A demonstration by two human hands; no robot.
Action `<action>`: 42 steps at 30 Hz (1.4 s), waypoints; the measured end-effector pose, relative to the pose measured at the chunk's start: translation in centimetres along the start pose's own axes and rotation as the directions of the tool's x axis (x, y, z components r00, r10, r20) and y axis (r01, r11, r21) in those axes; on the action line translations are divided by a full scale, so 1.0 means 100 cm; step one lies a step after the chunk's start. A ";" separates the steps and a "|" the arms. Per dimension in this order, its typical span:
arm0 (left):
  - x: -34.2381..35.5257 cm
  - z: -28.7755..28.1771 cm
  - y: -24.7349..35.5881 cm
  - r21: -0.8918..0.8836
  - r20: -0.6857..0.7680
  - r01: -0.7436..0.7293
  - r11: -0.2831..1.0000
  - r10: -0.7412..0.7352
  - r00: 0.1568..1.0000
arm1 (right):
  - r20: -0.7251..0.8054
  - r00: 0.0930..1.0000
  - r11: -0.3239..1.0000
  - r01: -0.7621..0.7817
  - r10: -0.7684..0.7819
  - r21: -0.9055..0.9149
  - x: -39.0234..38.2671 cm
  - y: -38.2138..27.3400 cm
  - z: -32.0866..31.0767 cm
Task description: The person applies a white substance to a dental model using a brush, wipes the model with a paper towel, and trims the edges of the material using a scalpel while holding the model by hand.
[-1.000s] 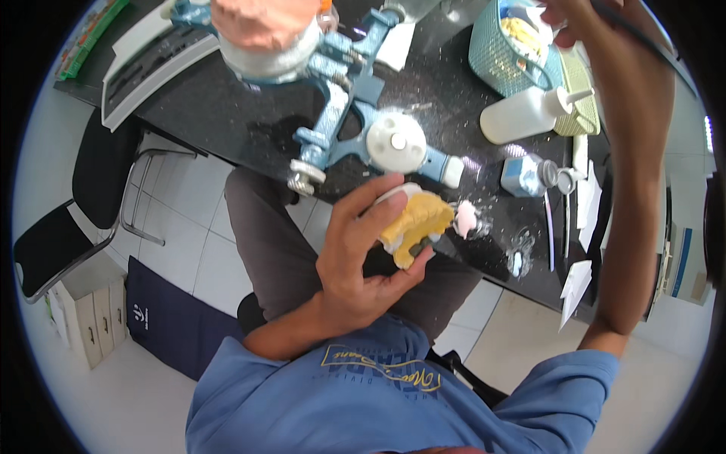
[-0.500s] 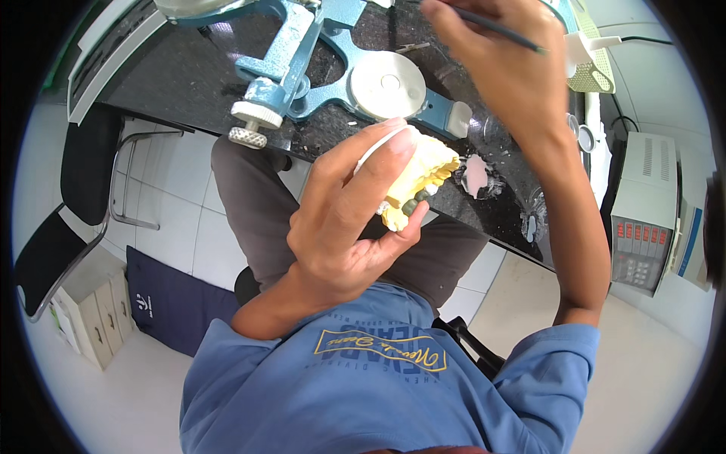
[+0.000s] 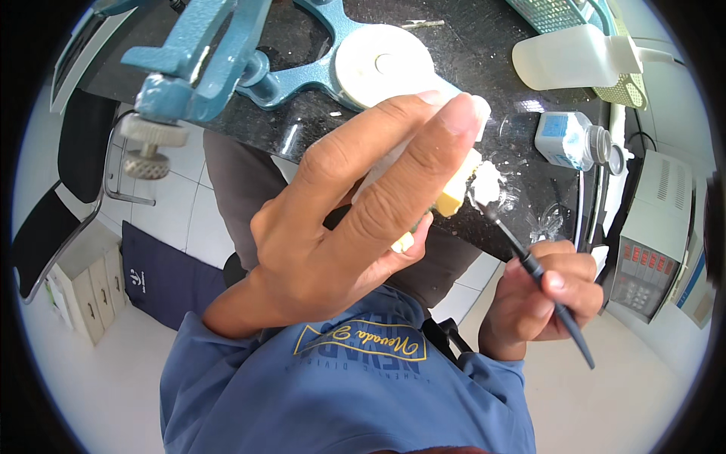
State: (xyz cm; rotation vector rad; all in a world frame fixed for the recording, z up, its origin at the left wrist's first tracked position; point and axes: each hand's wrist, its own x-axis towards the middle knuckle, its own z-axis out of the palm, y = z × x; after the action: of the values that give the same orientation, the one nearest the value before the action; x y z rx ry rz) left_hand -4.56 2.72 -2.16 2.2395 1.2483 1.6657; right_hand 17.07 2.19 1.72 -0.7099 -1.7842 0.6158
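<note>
My left hand (image 3: 340, 204) is closed around a yellow dental cast (image 3: 451, 198), raised close above the bench edge. Most of the cast is hidden behind my fingers. Lower right of it, my right hand (image 3: 541, 295) grips a thin dark brush (image 3: 533, 265) like a pen. The brush tip points at a small pale patch of paste (image 3: 488, 184) on the bench; whether it touches the paste I cannot tell. Beyond my left fingers lies a blue dental articulator (image 3: 302, 82) with a round white plate (image 3: 382, 64).
The dark, speckled bench (image 3: 484, 91) carries white crumbs. A squeeze bottle (image 3: 563, 59), an uncapped jar (image 3: 563, 140) and a mesh basket (image 3: 544, 11) stand at the right. A grey control box (image 3: 643, 227) is further right; the articulator's knurled screw (image 3: 147, 163) overhangs the left edge.
My right hand has come down from the far side of the bench, bringing the brush tip near the pale paste. My left hand, still holding the cast, appears larger and closer.
</note>
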 end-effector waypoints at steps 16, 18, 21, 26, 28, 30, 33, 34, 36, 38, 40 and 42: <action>0.005 -0.001 0.008 -0.022 0.063 0.060 0.998 -0.059 0.996 | 0.079 0.996 0.988 0.059 -0.047 -0.144 -0.004 0.006 0.009; 0.005 -0.001 0.008 -0.031 0.067 0.070 0.997 -0.068 0.995 | 0.078 0.996 0.987 0.062 -0.050 -0.150 -0.004 0.007 0.009; 0.006 -0.002 0.008 -0.045 0.071 0.085 0.995 -0.082 0.994 | 0.081 0.995 0.986 0.061 -0.049 -0.154 -0.003 0.007 0.010; 0.009 0.001 0.010 -0.076 0.069 0.112 0.991 -0.107 0.992 | 0.095 0.994 0.986 0.068 -0.054 -0.151 -0.002 0.007 0.011; 0.011 0.003 0.009 -0.083 0.076 0.117 0.990 -0.111 0.991 | 0.092 0.994 0.987 0.064 -0.050 -0.150 -0.003 0.008 0.011; 0.013 0.005 0.009 -0.083 0.074 0.119 0.989 -0.113 0.991 | 0.085 0.994 0.992 0.077 -0.069 -0.102 -0.003 0.010 0.010; 0.014 0.005 0.008 -0.086 0.073 0.118 0.989 -0.111 0.991 | 0.057 0.994 0.995 0.095 -0.095 0.005 -0.001 0.012 0.006; 0.014 0.006 0.008 -0.084 0.072 0.116 0.990 -0.110 0.991 | 0.045 0.996 0.997 0.080 -0.080 0.018 -0.001 0.012 0.004; 0.014 0.005 0.007 -0.080 0.068 0.107 0.991 -0.101 0.993 | 0.062 0.996 0.998 0.059 -0.060 0.028 0.000 0.010 0.002; 0.012 0.004 0.006 -0.072 0.063 0.097 0.993 -0.092 0.994 | 0.114 0.992 0.999 0.047 -0.049 0.016 0.000 0.009 0.001; 0.009 0.002 0.005 -0.065 0.057 0.075 0.995 -0.072 0.996 | 0.129 0.990 0.998 0.055 -0.057 0.015 0.001 0.010 0.001; 0.006 -0.001 0.000 -0.032 0.046 0.039 0.999 -0.038 0.998 | 0.134 0.989 0.998 0.062 -0.063 0.008 0.001 0.010 0.002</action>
State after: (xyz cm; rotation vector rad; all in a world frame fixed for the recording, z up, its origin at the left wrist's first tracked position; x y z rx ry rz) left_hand -4.63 3.03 -1.69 2.2071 1.2363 1.6011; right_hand 17.06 2.98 1.02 -0.6199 -1.9216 0.6369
